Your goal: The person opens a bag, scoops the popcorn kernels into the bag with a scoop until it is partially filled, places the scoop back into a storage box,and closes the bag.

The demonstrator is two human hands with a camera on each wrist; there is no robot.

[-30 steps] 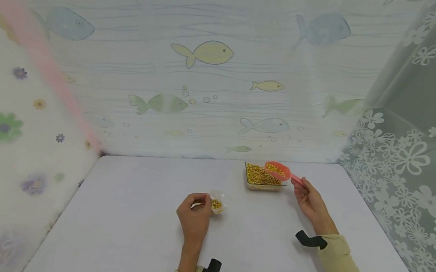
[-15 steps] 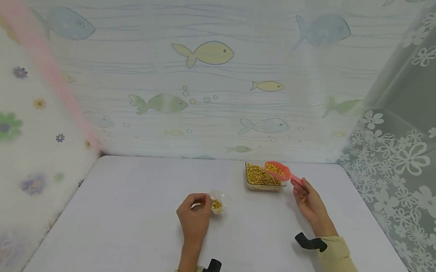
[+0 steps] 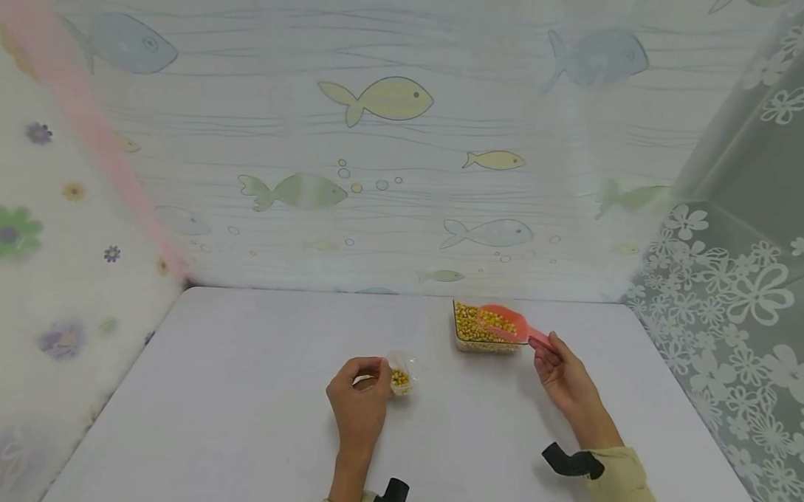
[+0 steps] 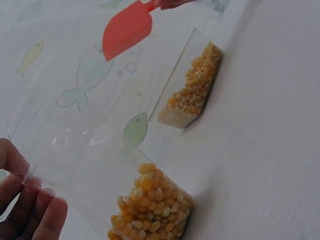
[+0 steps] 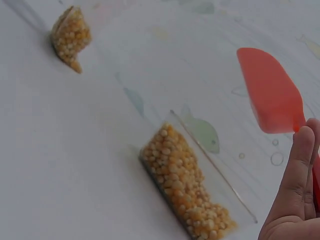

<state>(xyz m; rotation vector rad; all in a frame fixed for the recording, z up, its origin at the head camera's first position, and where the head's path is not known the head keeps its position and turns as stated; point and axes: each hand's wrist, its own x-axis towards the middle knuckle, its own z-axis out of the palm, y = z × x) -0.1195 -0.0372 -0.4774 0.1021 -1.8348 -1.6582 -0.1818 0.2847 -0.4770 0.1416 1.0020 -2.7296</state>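
Note:
My right hand (image 3: 569, 378) grips the handle of a red scoop (image 3: 519, 321) loaded with yellow corn kernels. In both wrist views the scoop (image 5: 272, 92) is raised above a clear rectangular container (image 3: 488, 346) of corn kernels (image 4: 192, 92). To the left of that container, my left hand (image 3: 361, 400) pinches the upper edge of a clear plastic bag (image 3: 406, 363). Corn kernels (image 4: 152, 205) fill the lower part of the bag, which rests on the table. The left fingertips (image 4: 50, 215) show in the left wrist view, thumb against fingers on the thin film.
Everything stands on a white table (image 3: 247, 374). A curtain printed with fish (image 3: 397, 100) hangs behind its far edge. A flower-patterned sheet (image 3: 772, 386) borders the right side, and another (image 3: 78, 306) the left. Black wrist mounts (image 3: 572, 463) sit at both sleeves.
My right hand has drawn the loaded scoop slightly toward me and to the left, still over the container. The left hand and the bag have stayed in place.

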